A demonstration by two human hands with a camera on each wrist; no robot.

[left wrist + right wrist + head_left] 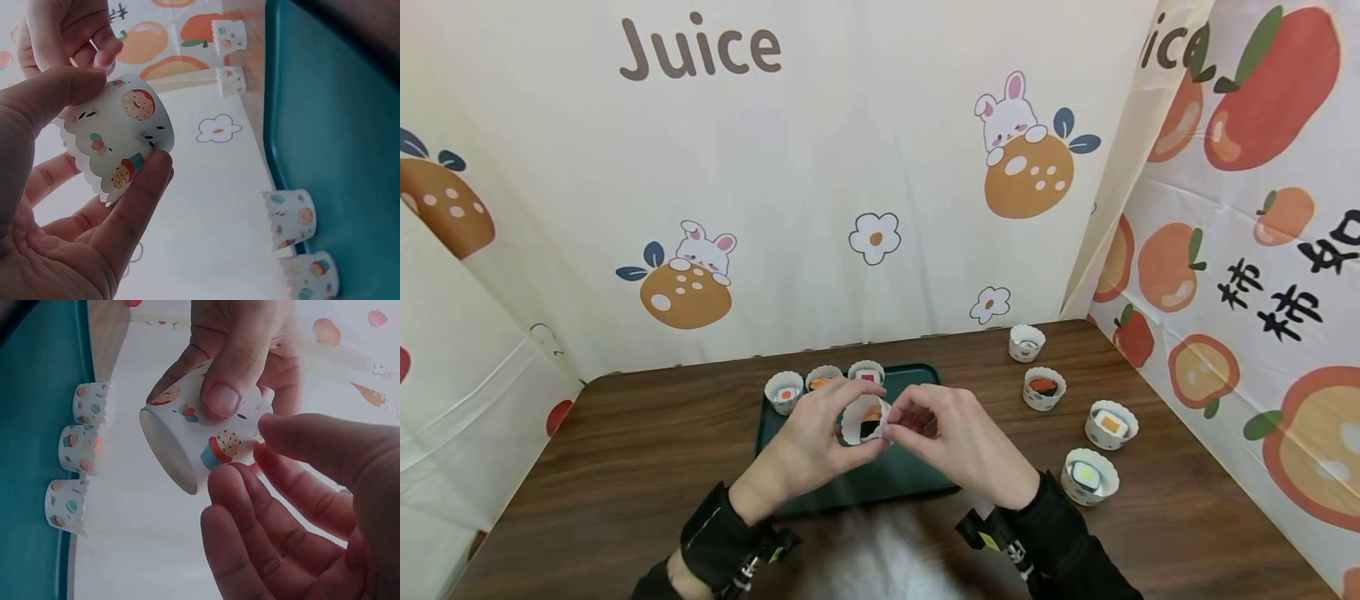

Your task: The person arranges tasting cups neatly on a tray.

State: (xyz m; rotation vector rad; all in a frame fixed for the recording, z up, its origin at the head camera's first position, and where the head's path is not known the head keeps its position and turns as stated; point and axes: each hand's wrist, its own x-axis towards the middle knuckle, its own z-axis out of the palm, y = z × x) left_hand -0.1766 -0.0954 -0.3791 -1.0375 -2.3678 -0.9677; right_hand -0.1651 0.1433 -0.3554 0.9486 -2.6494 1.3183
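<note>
Head view: the left hand [808,437] grasps a scalloped paper cup [854,417], thumb on one side of the wall and fingers on the other. The right hand [953,429] pinches the rim on the right side with thumb and index finger; its remaining fingers are bent and stand off the wall in the right wrist view.

Position of the held cup: between the two hands, above the tray [910,471] and apart from it. Contents: one small sushi-like piece [870,423], orange over black, seated inside.

Governing relation: the cup's axis is tilted, not upright. Its mouth faces back toward the wearer's head, and its base points down and away, toward the tray side. The left hand carries the body of the cup; the right hand has the rim only, so I judge the left to be the main support.

Outward from the grip, three cups stand in a row along the tray's far edge: a left one [784,393], a middle one [822,377] and a right one [867,372]. The left hand is nearer this row.

On the wooden table [662,442], right of the tray and nearer the right hand, four further cups stand apart: the farthest [1026,343], contents unclear; one with a red-orange topping [1044,389]; one with a yellow centre [1111,425]; the nearest, pale green [1089,477].
</note>
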